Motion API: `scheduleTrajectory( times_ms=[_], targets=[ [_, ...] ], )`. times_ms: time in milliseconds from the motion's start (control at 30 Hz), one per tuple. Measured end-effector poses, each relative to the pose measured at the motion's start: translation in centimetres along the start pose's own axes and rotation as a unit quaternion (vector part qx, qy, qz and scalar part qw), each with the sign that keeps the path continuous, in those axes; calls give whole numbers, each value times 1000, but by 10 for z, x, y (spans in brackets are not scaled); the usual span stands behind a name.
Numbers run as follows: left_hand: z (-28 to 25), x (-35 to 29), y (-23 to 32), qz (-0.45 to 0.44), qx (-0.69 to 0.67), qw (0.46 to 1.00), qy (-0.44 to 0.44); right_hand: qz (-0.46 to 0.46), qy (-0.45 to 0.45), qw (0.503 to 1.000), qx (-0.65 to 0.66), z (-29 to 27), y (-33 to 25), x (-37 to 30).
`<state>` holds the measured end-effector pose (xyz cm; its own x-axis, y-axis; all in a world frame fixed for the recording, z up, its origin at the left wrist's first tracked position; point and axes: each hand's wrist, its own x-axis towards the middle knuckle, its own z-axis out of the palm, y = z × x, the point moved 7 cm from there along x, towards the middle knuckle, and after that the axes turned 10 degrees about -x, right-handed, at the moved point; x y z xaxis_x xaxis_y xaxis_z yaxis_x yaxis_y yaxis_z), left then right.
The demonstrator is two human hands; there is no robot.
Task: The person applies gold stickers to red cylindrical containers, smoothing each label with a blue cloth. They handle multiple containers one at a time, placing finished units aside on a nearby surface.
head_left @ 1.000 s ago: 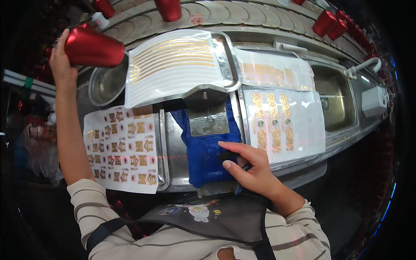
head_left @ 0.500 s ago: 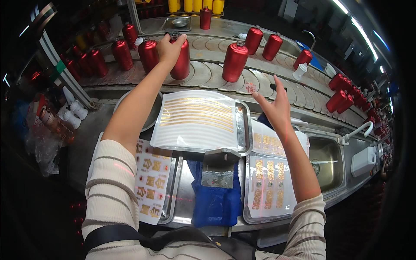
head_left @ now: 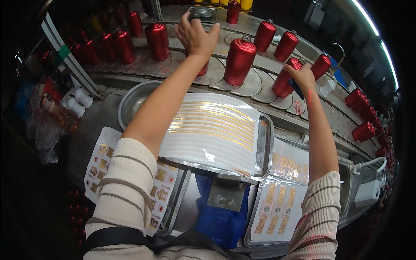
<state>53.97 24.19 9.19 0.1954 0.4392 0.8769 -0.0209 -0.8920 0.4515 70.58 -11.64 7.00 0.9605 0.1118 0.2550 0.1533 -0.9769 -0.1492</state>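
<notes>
At the upper right of the frame, the right hand [head_left: 302, 77] is closed around the upper part of a glossy red metallic bottle [head_left: 282, 86], a dark blue object [head_left: 297, 89] tucked against the palm. The left hand [head_left: 198, 38], upper centre, has its thumb and fingers spread above another red bottle with a rounded body [head_left: 203, 69], mostly hidden behind the wrist (whether the fingers touch it, I cannot tell).

The likeliest trouble is a knock. A tall, broad red bottle [head_left: 239, 61] stands upright between the hands, and an inward swing of either wrist could tip it on the overlapping, crescent-shaped grey conveyor plates [head_left: 265, 89], whose raised edges give uneven footing. The smooth finish could also slip in the right hand, since the tucked object probably leaves the palm less grip.

Lower down, the cream striped knit sleeve [head_left: 123, 186] crosses the white sheet of gold characters [head_left: 161, 186] at lower left; a dragging cuff could crease or shift it. A dropped bottle might mark the white sheet of gold stripes [head_left: 212, 125] at centre.
</notes>
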Motion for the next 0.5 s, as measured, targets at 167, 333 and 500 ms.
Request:
scheduleTrajectory(
  times_ms=[167,333,500],
  targets=[
    [46,-15,-56,-278,-182,917,-219,2,-19,1000,-14,-6,27,8],
    [61,-28,-17,-264,-177,925,-209,-14,14,999,50,-7,60,16],
    [75,-46,25,-273,-231,909,-216,13,36,999,29,-14,112,27]
  ],
)
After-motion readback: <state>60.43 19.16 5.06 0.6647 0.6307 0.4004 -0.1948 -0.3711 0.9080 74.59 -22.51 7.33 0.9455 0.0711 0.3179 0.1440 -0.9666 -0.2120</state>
